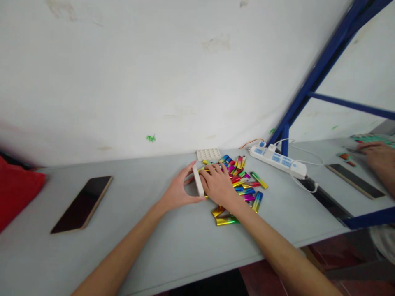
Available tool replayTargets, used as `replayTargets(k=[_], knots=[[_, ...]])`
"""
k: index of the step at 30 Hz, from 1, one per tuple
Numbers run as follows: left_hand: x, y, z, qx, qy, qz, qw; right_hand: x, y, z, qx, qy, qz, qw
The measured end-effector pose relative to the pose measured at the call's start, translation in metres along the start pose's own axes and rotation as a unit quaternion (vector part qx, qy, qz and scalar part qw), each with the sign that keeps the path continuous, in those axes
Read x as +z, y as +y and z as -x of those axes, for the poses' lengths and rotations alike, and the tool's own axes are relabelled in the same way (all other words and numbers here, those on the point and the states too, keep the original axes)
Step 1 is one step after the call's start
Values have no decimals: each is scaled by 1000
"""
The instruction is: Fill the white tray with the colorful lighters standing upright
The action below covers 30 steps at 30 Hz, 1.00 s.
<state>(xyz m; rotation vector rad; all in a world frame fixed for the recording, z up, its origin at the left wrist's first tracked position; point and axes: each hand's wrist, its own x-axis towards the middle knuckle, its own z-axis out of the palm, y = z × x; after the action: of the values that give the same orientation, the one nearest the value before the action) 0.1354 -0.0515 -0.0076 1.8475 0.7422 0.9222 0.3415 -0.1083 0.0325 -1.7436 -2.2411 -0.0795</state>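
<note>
Apparently the left hand is pinching the white piece by its ends, holding it on edge beside the shiny tubes; the right hand is resting close against it, grip hidden, so an uneven push would be tipping it loose

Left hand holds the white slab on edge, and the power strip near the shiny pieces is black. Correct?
Not quite: the head view shows the power strip near the shiny pieces is white. The left hand does hold the white slab on edge.
</note>
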Motion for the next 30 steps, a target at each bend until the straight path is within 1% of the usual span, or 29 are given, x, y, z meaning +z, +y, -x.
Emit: replayTargets(k=[2,7,10,13,16,19,24,28,30], knots=[[-5,2,3,7,-7,-5,1000,3,6,0,2,12,19,1000],[-23,0,11,13,-20,-47,999,9,21,-2,9,30,41,999],[-27,-2,13,9,-16,-54,998,9,16,-1,18,42,27,999],[-23,-4,10,13,-6,-65,998,10,4,-1,-1,49,2,999],[-18,-3,9,16,-1,-70,997,13,-5,0,-32,22,-9,999],[-19,-1,10,20,-3,-78,997,16,-6,1,-44,2,1,999],[-33,5,12,39,-20,-125,991,17,0,2,-26,2,20,999],[-47,12,11,38,-41,-157,986,18,1,1,-23,8,15,1000],[-51,13,11,35,-45,-162,985,17,1,0,-21,4,14,1000]])
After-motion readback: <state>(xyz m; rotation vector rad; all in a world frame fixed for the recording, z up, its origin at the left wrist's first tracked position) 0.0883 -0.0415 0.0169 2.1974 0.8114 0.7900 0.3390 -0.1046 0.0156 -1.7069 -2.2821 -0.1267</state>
